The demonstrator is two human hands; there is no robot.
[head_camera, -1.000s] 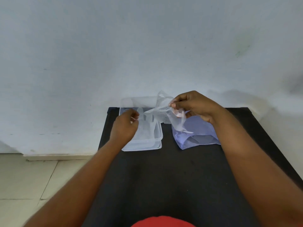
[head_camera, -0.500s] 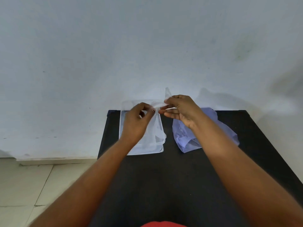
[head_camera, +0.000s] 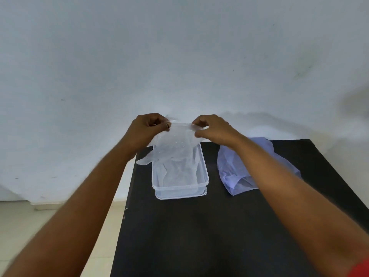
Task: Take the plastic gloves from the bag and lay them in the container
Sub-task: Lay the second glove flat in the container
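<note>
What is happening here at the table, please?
A person is holding one clear plastic glove stretched between the left hand and the right hand, just above the clear container on the black table. The glove hangs down into the container. The pale blue bag lies to its right.

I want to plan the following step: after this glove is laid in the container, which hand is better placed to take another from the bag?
Right hand: the bag lies on its side, beside the container.
</note>
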